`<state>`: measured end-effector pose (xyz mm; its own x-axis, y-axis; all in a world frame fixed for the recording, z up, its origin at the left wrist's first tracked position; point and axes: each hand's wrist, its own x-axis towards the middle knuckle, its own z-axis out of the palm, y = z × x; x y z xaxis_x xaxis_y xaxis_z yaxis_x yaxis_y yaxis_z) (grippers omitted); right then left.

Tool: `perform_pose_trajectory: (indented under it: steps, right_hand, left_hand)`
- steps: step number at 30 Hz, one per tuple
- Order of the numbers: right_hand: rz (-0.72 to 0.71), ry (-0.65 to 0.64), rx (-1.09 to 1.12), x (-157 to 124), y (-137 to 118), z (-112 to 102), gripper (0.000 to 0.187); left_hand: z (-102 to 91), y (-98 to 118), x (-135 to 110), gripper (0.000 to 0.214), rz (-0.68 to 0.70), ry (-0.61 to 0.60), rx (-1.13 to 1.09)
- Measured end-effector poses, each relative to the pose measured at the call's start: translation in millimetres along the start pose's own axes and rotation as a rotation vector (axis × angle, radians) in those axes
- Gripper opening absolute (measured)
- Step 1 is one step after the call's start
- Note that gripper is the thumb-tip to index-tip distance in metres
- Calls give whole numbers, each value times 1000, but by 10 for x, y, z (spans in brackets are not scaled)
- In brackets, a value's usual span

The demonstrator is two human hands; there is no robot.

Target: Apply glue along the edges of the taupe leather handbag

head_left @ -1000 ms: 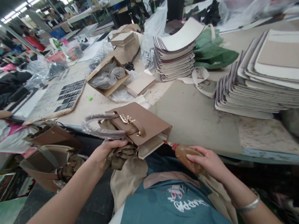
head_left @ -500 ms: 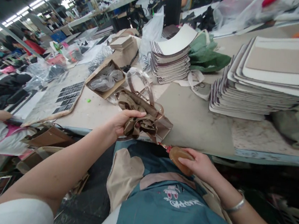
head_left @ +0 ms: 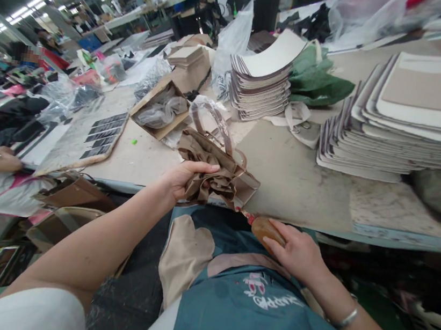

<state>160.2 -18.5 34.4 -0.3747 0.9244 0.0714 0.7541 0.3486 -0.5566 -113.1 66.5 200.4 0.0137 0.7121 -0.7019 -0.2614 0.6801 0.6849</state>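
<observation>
My left hand is closed on the crumpled brown fabric of a small handbag, thumb on top. The bag lies tilted at the table's front edge. Its arched handles, partly wrapped in clear plastic, point away from me. In my right hand is a brown, rounded tool handle with a narrow red-and-pale front end. That end reaches the bag's near lower edge; whether it touches cannot be made out. The tool's kind is unclear.
Behind the bag stands an open cardboard box with plastic inside. Stacks of curved pale panels and larger panels stand right. Green fabric lies between them. A co-worker's arm shows at far left, near hanging brown bags.
The view has shifted slightly, so the table things sit a little farther right. Both hands keep their holds; the right fingers sit a little differently on the brown handle.
</observation>
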Motion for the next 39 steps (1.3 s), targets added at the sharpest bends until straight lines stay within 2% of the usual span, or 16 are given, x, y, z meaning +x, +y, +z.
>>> perform_pose_trajectory:
  steps: [6, 9, 12, 19, 23, 26, 34, 39]
  right_hand:
    - [-44, 67, -70, -56, 22, 40, 48]
    - [-86, 30, -57, -84, 25, 52, 48]
    - [-64, -1, -111, -83, 22, 48, 47]
    - [14, 135, -179, -6, 74, -29, 51]
    - [-56, 71, -96, -29, 87, -32, 50]
    - [-73, 26, -118, -68, 81, 14, 47]
    - [-5, 155, -199, 18, 127, -11, 51]
    - [-36, 61, -102, 18, 147, -50, 50]
  left_hand:
    - [-62, -35, 13, 4, 11, -26, -19]
    - [-89, -52, 30, 3, 32, -58, -27]
    - [-88, -50, 40, 4, 38, -74, -28]
    - [-103, -48, 103, 1, 33, -111, -47]
    - [-104, -45, 152, 3, 51, -135, -46]
    - [-94, -39, 172, 2, 61, -147, -42]
    - [-70, -28, 175, 5, 37, -161, -46]
    - [-62, -23, 194, 7, 48, -163, -48]
